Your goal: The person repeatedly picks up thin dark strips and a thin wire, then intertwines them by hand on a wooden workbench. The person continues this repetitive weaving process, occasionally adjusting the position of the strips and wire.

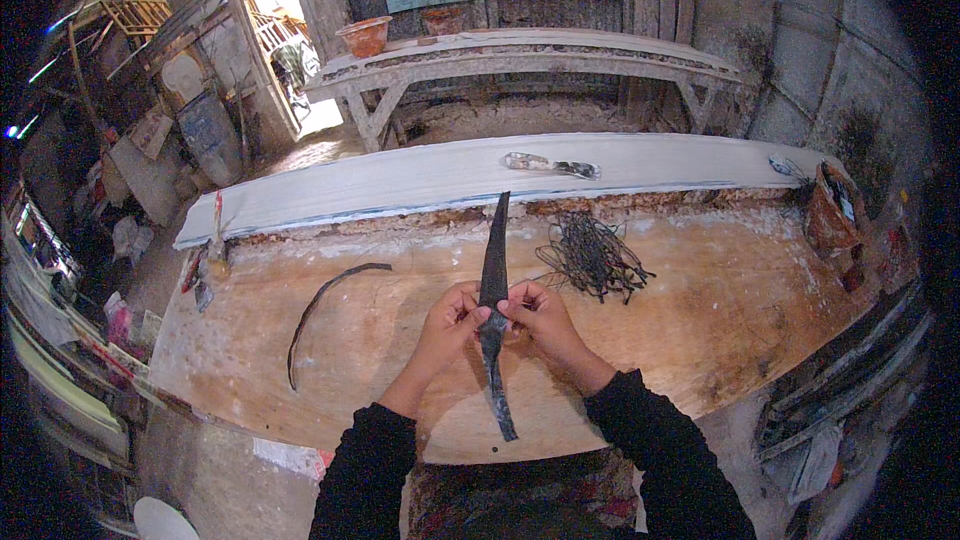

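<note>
Over the near middle of the wooden tabletop (720, 340), I hold a long, flat black strip (495, 258) upright in the picture, its wider part above my hands and a narrower, twisted part below. My left hand (456, 322) pinches its left edge between thumb and fingers. Close beside it, my right hand (545, 320) pinches the right edge at the same height. A tangled bundle of thin black cords (597, 256) lies beyond my right hand. Off to the left rests a thin, curved black strip (319, 306), touched by neither hand.
Along the table's far edge runs a long whitish board (400, 178) with a short-handled tool (550, 165) on it. A reddish-brown pot (833, 208) stands at the right end, a brush (217, 238) at the left. Farther back is a long bench (560, 62) carrying an orange pot (365, 37).
</note>
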The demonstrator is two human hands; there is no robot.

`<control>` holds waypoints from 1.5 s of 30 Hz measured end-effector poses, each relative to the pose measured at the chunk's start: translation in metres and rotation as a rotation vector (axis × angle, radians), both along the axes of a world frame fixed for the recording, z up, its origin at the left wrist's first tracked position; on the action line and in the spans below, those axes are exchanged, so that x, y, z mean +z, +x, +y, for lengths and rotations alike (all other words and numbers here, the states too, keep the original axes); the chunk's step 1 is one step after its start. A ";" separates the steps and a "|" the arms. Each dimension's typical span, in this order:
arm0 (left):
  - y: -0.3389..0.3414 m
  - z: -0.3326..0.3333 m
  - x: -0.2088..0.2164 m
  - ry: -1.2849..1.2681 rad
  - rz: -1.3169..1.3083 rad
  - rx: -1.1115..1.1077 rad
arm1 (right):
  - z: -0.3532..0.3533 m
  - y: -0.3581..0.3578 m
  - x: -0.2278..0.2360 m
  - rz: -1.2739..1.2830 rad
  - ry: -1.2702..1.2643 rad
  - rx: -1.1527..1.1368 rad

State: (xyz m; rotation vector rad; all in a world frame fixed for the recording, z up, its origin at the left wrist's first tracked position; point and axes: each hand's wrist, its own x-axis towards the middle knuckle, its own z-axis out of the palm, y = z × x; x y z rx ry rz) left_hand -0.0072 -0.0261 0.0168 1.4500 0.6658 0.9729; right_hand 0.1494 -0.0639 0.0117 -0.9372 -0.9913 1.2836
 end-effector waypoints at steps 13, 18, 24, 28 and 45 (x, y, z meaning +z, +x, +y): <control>0.002 0.010 -0.023 -0.160 -0.077 0.163 | -0.011 -0.011 0.008 -0.078 -0.055 0.041; 0.011 -0.004 -0.003 -0.247 -0.021 0.003 | 0.000 -0.001 -0.009 -0.102 0.005 -0.033; 0.004 0.002 -0.017 -0.340 -0.015 0.006 | 0.005 0.001 -0.014 -0.093 0.057 0.063; 0.002 0.000 -0.007 -0.311 -0.022 0.037 | -0.005 -0.007 -0.005 -0.144 -0.023 0.106; 0.007 -0.001 -0.007 -0.054 -0.001 0.197 | -0.015 -0.019 0.001 -0.234 -0.072 0.099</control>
